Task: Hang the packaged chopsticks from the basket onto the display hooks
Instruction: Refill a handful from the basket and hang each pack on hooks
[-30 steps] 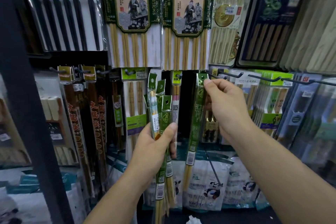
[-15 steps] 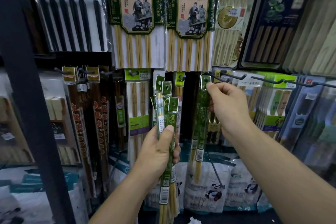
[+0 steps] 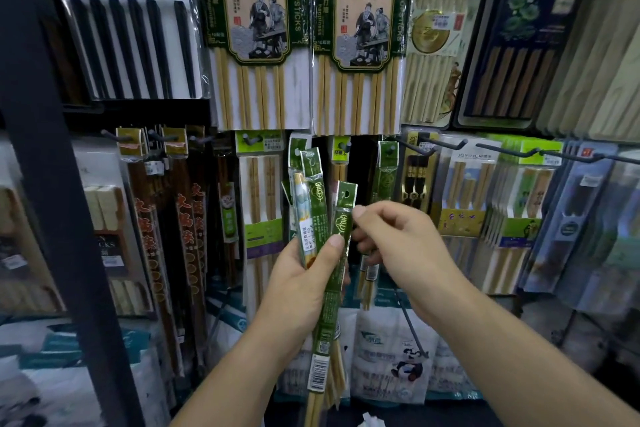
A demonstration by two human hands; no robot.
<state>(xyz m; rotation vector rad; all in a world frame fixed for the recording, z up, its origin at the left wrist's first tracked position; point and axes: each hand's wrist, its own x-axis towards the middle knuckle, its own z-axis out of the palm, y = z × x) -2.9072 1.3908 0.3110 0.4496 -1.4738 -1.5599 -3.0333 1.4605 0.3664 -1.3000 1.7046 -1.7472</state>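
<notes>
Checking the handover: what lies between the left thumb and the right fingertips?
Head view: only the front green packet; the left hand holds it, the right hand touches its edge below its hole.

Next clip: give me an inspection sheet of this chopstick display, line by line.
Surface: no table; a display wall with hooks jutting out at mid height.
Job's things: bundle of green packs held upright; front pack fanned out to the right; hung pack already on a hook; basket not in view.
Clutter: white scrap at the bottom edge.
Grippers: left hand grips the bundle; right hand has its fingertips at the front pack's top, grip unclear.
Cables: nothing seen.
Surroundings: large packs above, black chopsticks upper left, panda bags below, dark post at left.
</notes>
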